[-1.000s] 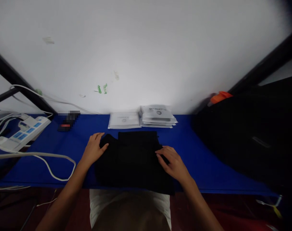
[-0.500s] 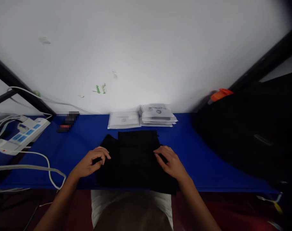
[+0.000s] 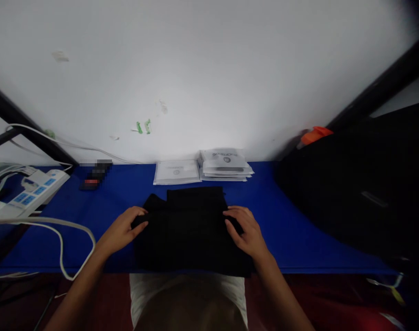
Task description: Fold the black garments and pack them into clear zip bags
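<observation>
A black garment (image 3: 192, 239), partly folded, lies on the blue table (image 3: 264, 230) in front of me, its lower edge at the table's front. What kind of garment it is cannot be made out in the dark cloth. My left hand (image 3: 124, 230) grips the cloth at its left side, thumb below and fingers above, some fingertips hidden by the fabric. At the right side, my right hand (image 3: 245, 230) has a bit of the same cloth between its thumb and bent fingers.
Flat printed plastic bags (image 3: 176, 172) lie against the wall, beside a stack of similar bags (image 3: 226, 165). On the left are a white power strip (image 3: 37, 193), loose cables (image 3: 62, 223) and a blurred dark object (image 3: 97, 174). A large black bag-like bulk (image 3: 340, 193) fills the right.
My left hand has moved slightly left and taken hold of the garment's left side, drawing a fold there. My right hand stays nearly in place. The cable at left has shifted.
</observation>
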A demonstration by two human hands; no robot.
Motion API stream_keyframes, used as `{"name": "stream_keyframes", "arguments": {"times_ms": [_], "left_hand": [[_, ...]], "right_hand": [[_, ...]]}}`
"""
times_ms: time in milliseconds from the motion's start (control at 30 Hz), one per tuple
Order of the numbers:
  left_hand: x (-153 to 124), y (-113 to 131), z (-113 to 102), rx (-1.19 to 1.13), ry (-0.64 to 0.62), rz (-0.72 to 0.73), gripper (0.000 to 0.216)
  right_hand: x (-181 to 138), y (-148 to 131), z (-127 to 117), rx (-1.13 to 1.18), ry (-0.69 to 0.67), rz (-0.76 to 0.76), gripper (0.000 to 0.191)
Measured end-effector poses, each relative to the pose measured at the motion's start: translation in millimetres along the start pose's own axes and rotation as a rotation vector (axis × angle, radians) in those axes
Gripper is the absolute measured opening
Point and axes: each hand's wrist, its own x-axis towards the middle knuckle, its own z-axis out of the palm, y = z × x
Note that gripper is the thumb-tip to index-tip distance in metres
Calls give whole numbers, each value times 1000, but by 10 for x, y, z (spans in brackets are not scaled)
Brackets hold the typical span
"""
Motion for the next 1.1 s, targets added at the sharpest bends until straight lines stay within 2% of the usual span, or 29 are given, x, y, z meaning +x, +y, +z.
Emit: {"name": "stream_keyframes", "arguments": {"times_ms": [100,167,233,300,333,367,400,433,500,567,600,667,733,800,833,900,967,1033,1100], "left_hand": [[37,31,-122,-55,80,-220,26],[94,46,-159,-92,252,-339,34],[166,90,-122,-126,480,-408,45],[240,180,-8,-140,689,-390,52],[272,241,70,-140,754,-345,51],[299,307,155,-138,767,-277,47],[319,373,239,-127,716,-192,40],[332,436,316,-108,603,-100,34],[337,531,432,-55,293,64,24],[314,567,488,-31,71,141,21],[295,561,498,-48,39,136,21],[249,507,499,-124,127,70,20],[200,418,500,-166,319,-22,21],[147,327,524,-102,482,-104,27],[119,289,546,-34,523,-139,31],[66,237,605,97,506,-206,40],[22,220,667,173,427,-260,45],[1,232,705,201,360,-277,45],[13,269,704,212,350,-263,38]], "right_hand": [[6,-18,-4,-19,-64,-56,27],[18,-43,9,-9,-150,-88,27],[30,-70,30,11,-226,-97,27],[40,-90,48,32,-272,-99,26],[43,-96,53,41,-284,-97,26],[45,-99,56,47,-293,-93,26],[46,-99,57,52,-298,-89,26],[47,-98,57,55,-298,-86,26],[45,-93,56,59,-294,-82,25],[39,-85,57,62,-284,-76,25],[36,-81,59,64,-280,-72,26],[30,-75,64,68,-274,-64,26],[26,-71,68,70,-274,-57,25],[25,-68,71,66,-280,-46,25],[26,-68,71,63,-284,-40,24],[28,-66,73,63,-286,-34,24],[30,-64,77,72,-277,-32,24],[29,-61,81,83,-261,-33,23],[25,-59,84,85,-248,-35,23]]}}
